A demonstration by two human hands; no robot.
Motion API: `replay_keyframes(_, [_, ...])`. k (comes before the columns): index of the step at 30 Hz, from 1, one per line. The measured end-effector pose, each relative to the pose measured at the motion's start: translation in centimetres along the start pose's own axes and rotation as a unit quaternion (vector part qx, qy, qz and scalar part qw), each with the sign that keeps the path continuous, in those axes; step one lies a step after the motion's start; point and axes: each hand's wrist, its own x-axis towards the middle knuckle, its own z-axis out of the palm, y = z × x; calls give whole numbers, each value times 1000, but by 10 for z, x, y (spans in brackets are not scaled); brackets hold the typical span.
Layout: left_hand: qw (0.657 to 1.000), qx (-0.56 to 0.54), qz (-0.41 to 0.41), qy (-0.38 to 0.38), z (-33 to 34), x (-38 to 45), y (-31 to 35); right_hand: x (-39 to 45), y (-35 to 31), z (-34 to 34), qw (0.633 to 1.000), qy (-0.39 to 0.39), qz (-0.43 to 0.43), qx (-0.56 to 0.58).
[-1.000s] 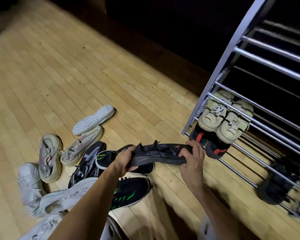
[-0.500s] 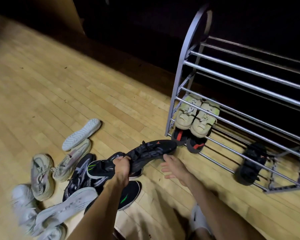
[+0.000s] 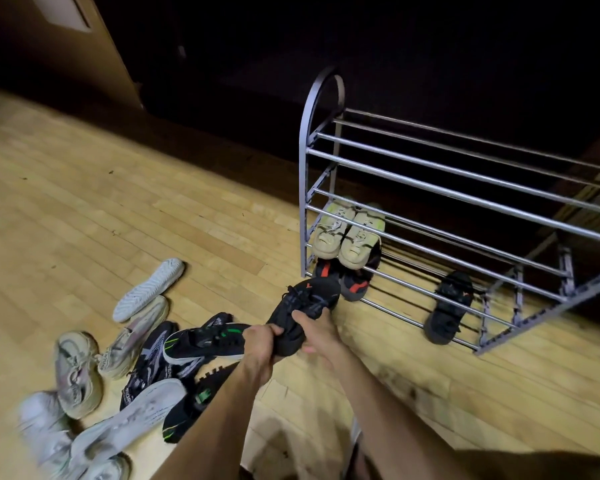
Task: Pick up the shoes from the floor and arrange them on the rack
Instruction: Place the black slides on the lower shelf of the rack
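Lying on the wooden floor point(image 3: 84, 220) at the left, a heap of pale and dark shoes point(image 3: 129, 368) is still waiting to be collected; in the middle, the left hand point(image 3: 260, 348) and the right hand point(image 3: 317, 332) are both closing around one black sneaker point(image 3: 309, 299), holding it near the rack point(image 3: 465, 174), where the cream pair point(image 3: 347, 233), the red-marked pair point(image 3: 355, 284) and a black sandal point(image 3: 449, 306) are already sitting, so most work is remaining, I judge
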Motion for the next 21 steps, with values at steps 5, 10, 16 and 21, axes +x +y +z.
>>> replay_keyframes(5, [993,94,-3,-75,16,-25,6,-22,-4,-23,993,34,-20,107])
replay_keyframes(10, [974,204,42,-87,28,-45,18,-41,-9,-56,985,41,-30,163])
replay_keyframes(16, [964,217,64,-142,48,-74,24,-51,-5,-97,991,25,-46,123])
replay_keyframes(21, [959,229,61,-157,71,-77,2,-36,15,-114,993,65,-55,81])
